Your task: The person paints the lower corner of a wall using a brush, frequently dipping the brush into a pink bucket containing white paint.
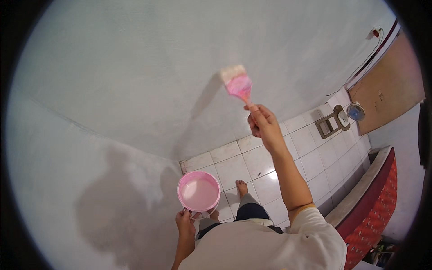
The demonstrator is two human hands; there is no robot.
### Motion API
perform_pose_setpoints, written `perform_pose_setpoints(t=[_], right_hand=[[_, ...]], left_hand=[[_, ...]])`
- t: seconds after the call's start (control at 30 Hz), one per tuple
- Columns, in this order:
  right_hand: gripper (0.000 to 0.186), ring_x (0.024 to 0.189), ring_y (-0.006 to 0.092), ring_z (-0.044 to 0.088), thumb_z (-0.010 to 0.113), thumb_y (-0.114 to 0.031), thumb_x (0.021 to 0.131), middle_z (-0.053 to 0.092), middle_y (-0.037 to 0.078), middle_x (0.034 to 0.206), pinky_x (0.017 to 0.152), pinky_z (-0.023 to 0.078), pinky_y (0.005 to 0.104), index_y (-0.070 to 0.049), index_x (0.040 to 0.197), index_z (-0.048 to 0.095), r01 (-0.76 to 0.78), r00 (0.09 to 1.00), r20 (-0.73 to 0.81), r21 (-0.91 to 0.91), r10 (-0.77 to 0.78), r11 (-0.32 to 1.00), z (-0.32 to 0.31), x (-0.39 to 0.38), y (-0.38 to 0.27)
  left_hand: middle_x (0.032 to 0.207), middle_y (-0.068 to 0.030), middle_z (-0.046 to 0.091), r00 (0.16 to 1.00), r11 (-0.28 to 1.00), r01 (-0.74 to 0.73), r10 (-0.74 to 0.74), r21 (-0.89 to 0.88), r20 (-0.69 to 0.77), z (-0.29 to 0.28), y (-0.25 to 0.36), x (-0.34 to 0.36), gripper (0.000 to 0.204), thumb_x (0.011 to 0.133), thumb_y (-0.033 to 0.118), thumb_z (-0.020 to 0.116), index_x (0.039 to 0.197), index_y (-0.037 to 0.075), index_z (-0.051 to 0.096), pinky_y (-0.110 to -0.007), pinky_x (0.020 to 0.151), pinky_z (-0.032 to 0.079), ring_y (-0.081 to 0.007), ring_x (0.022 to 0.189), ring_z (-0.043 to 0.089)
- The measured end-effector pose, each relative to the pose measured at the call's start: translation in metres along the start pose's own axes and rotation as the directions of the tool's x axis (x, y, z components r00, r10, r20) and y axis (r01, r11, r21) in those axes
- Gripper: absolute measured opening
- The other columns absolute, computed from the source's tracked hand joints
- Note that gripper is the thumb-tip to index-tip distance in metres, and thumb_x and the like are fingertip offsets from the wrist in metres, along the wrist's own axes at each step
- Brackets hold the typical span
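My right hand (262,121) is closed round the handle of a wide paintbrush (238,84), raised in front of the pale wall (148,63). The brush has a pink ferrule area and whitish bristles that point up and left; whether they touch the wall I cannot tell. Low at my left side, my left hand (185,223) grips a pink bucket (180,198) at its near rim, by the wire handle. Pale, whitish-pink paint (198,193) lies inside the bucket.
White floor tiles (234,168) run along the wall's foot. A wooden stool (333,123) and a clear container of something blue (355,112) stand at the right, by a brown door (391,85). A bed with red patterned cloth (373,216) is at the lower right. A cable (360,67) hangs from a socket.
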State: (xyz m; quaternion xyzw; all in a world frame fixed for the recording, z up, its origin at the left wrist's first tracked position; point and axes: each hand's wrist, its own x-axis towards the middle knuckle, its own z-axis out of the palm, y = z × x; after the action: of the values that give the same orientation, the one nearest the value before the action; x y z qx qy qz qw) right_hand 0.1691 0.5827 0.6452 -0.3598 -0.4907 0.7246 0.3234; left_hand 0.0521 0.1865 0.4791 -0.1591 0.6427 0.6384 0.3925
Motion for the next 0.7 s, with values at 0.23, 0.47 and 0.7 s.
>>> perform_pose_setpoints(t=[0.23, 0.47, 0.7], right_hand=[[0.034, 0.049, 0.0027, 0.037, 0.048, -0.032, 0.1, 0.048, -0.002, 0.067, 0.042, 0.025, 0.0199, -0.003, 0.115, 0.056, 0.172, 0.981, 0.102, -0.046, -0.167, 0.984, -0.016, -0.016, 0.042], [0.038, 0.048, 0.0043, 0.037, 0.054, -0.031, 0.096, 0.051, 0.0, 0.069, 0.041, 0.027, 0.021, -0.002, 0.122, 0.052, -0.209, 0.977, 0.026, -0.069, 0.211, 0.976, 0.019, -0.018, 0.185], [0.043, 0.047, 0.0068, 0.041, 0.053, -0.025, 0.096, 0.053, 0.002, 0.07, 0.042, 0.031, 0.0214, 0.0, 0.13, 0.046, -0.261, 0.954, 0.117, -0.122, 0.275, 0.958, 0.084, -0.008, 0.144]], left_hand=[[0.111, -0.024, 0.05, 0.993, 0.99, -0.115, 0.115, -0.081, -0.002, -0.007, 0.014, -0.018, 0.033, 0.091, 0.007, 0.056, 0.107, -0.013, 0.035, -0.054, 0.086, 0.057, -0.0343, 0.105, 0.059], [0.106, -0.0209, 0.048, 0.988, 0.981, -0.131, 0.117, -0.142, -0.101, -0.031, 0.007, -0.015, 0.026, 0.082, -0.002, 0.051, 0.102, -0.012, 0.037, -0.056, 0.085, 0.057, -0.032, 0.098, 0.06], [0.099, -0.016, 0.048, 0.969, 0.98, -0.123, 0.083, -0.159, -0.234, -0.033, 0.013, -0.022, 0.023, 0.083, -0.001, 0.052, 0.1, -0.012, 0.042, -0.051, 0.079, 0.06, -0.0269, 0.09, 0.06]])
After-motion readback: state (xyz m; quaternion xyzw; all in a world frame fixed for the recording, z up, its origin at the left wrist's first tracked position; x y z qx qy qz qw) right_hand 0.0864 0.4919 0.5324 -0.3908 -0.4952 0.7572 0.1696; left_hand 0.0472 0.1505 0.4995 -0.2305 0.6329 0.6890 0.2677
